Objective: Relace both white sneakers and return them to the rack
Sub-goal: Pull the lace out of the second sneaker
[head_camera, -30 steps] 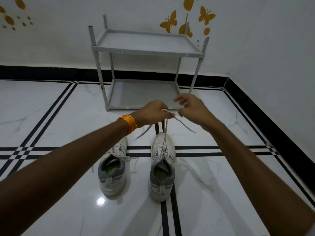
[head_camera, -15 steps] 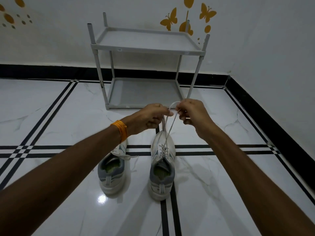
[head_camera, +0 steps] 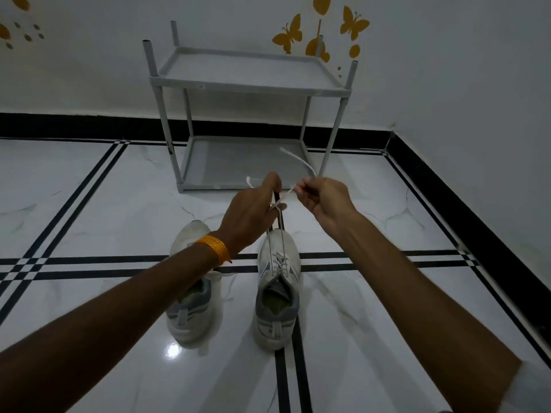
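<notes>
Two white sneakers with grey heels stand side by side on the floor, toes toward the rack. From the right sneaker (head_camera: 278, 289) a white lace (head_camera: 299, 162) rises to both hands, which hold it taut above the toe. My left hand (head_camera: 253, 214), with an orange band on the wrist, pinches the lace strands. My right hand (head_camera: 323, 198) grips the other end, and its free tip arcs up over the lower shelf. My left forearm partly covers the left sneaker (head_camera: 190, 305), whose loose lace lies beside it. The grey two-shelf rack (head_camera: 247, 84) stands against the wall, both shelves bare.
White marble floor (head_camera: 372, 293) with black inlay lines. A black skirting band (head_camera: 465, 222) runs along the back and right walls, which meet in a corner right of the rack. Yellow butterfly stickers (head_camera: 289, 34) decorate the wall.
The hands have moved slightly apart and the lace now crosses between them. Its free end has swung up over the lower shelf. The sneakers have not moved.
</notes>
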